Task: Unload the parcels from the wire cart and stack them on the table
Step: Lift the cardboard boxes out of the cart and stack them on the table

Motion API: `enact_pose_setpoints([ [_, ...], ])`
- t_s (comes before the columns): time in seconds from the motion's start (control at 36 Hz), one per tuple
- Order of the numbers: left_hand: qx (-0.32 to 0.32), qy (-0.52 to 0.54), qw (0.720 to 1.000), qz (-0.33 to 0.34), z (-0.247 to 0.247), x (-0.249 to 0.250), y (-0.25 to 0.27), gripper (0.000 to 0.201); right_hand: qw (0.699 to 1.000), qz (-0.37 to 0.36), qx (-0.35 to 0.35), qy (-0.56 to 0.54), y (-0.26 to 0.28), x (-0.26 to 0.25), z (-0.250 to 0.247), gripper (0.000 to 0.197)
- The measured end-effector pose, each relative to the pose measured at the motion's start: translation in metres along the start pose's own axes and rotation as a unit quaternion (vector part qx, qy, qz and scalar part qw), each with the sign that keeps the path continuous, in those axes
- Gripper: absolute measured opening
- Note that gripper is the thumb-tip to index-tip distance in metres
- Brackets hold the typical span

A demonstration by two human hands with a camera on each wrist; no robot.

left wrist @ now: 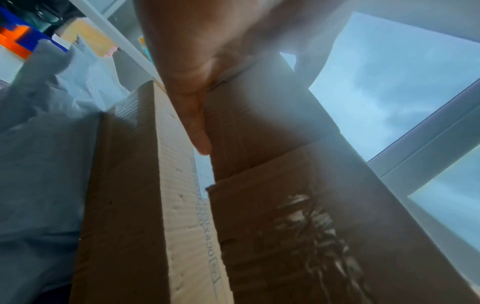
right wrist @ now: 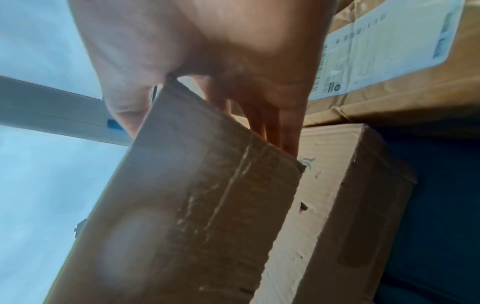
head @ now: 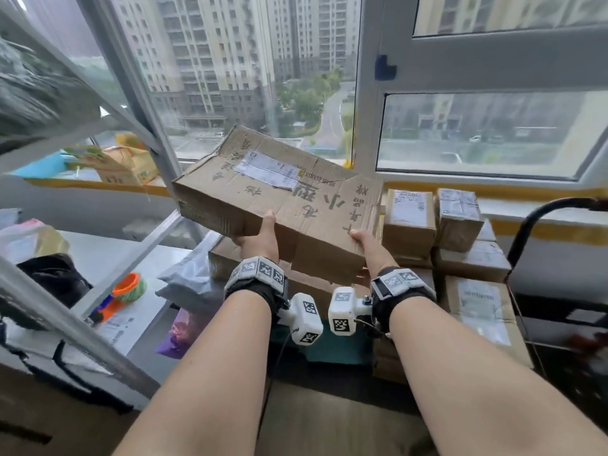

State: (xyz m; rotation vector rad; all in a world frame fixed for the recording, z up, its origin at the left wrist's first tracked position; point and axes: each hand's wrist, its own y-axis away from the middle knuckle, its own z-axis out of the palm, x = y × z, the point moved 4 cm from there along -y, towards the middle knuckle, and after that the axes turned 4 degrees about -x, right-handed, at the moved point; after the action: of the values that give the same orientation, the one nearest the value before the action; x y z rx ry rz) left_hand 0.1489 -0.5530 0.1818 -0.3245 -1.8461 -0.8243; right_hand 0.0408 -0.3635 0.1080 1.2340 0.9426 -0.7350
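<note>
I hold a big flat cardboard box [head: 279, 195] with a white label and printed characters, lifted and tilted above the parcel stack. My left hand [head: 260, 238] grips its near edge on the left, thumb on top and fingers underneath. My right hand [head: 367, 245] grips the near right corner the same way. From below, the left wrist view shows my left hand [left wrist: 197, 72] under the box [left wrist: 285, 205]. In the right wrist view my right hand [right wrist: 233, 61] clasps the box corner [right wrist: 194, 195]. Smaller labelled parcels [head: 409, 218] stay stacked on the cart, whose black handle [head: 533, 225] rises at the right.
A white table [head: 108, 255] lies to the left, carrying a grey poly bag [head: 194, 274], an orange-and-green roll [head: 130, 286] and dark bags. Slanted grey metal frame bars [head: 131, 93] cross in front of it. The window sill [head: 460, 185] runs behind the parcels.
</note>
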Motion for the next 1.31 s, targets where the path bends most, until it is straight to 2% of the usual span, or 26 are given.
enact_pose_setpoints([
  [0.08, 0.006, -0.018, 1.000, -0.005, 0.007, -0.009, -0.014, 0.100, 0.999, 0.006, 0.007, 0.040, -0.012, 0.003, 0.002, 0.088],
  [0.22, 0.007, -0.016, 0.998, -0.053, 0.018, -0.021, -0.025, 0.103, 0.993, 0.021, 0.029, 0.113, -0.026, 0.004, -0.005, 0.098],
  [0.33, 0.003, -0.046, 0.998, -0.048, 0.028, -0.028, -0.025, 0.109, 0.983, 0.025, 0.059, 0.170, 0.003, -0.008, -0.008, 0.067],
  [0.58, -0.009, -0.095, 0.994, -0.062, 0.037, -0.038, -0.014, 0.103, 0.974, 0.028, 0.101, 0.202, 0.002, -0.009, -0.026, 0.052],
  [0.72, -0.009, -0.123, 0.990, -0.072, 0.033, -0.040, -0.012, 0.103, 0.971, 0.016, 0.094, 0.218, 0.003, -0.008, -0.023, 0.044],
  [0.81, 0.025, -0.163, 0.985, -0.058, 0.024, -0.037, -0.010, 0.095, 0.970, 0.013, 0.107, 0.216, 0.005, -0.007, -0.022, 0.042],
  [0.92, 0.096, -0.219, 0.970, 0.028, 0.012, -0.028, -0.009, 0.082, 0.968, 0.008, 0.135, 0.210, 0.008, -0.008, -0.023, 0.044],
  [0.97, 0.104, -0.252, 0.957, 0.098, 0.009, -0.023, -0.009, 0.070, 0.968, 0.004, 0.143, 0.206, 0.011, -0.009, -0.021, 0.044],
  [1.03, 0.106, -0.297, 0.931, 0.183, 0.008, -0.018, -0.006, 0.058, 0.968, 0.002, 0.149, 0.203, 0.015, -0.010, -0.020, 0.043],
  [1.11, 0.087, -0.396, 0.861, 0.306, 0.014, -0.009, 0.003, 0.048, 0.964, 0.016, 0.185, 0.189, 0.025, -0.010, -0.021, 0.042],
  [1.17, 0.061, -0.455, 0.808, 0.370, 0.023, -0.008, 0.010, 0.050, 0.960, 0.018, 0.198, 0.200, 0.031, -0.009, -0.023, 0.042],
  [1.22, 0.039, -0.486, 0.768, 0.414, 0.031, -0.008, 0.017, 0.053, 0.951, -0.001, 0.201, 0.233, 0.037, -0.009, -0.026, 0.042],
  [1.31, 0.012, -0.508, 0.739, 0.443, 0.041, -0.014, 0.027, 0.053, 0.943, -0.008, 0.202, 0.264, 0.050, -0.007, -0.032, 0.041],
])
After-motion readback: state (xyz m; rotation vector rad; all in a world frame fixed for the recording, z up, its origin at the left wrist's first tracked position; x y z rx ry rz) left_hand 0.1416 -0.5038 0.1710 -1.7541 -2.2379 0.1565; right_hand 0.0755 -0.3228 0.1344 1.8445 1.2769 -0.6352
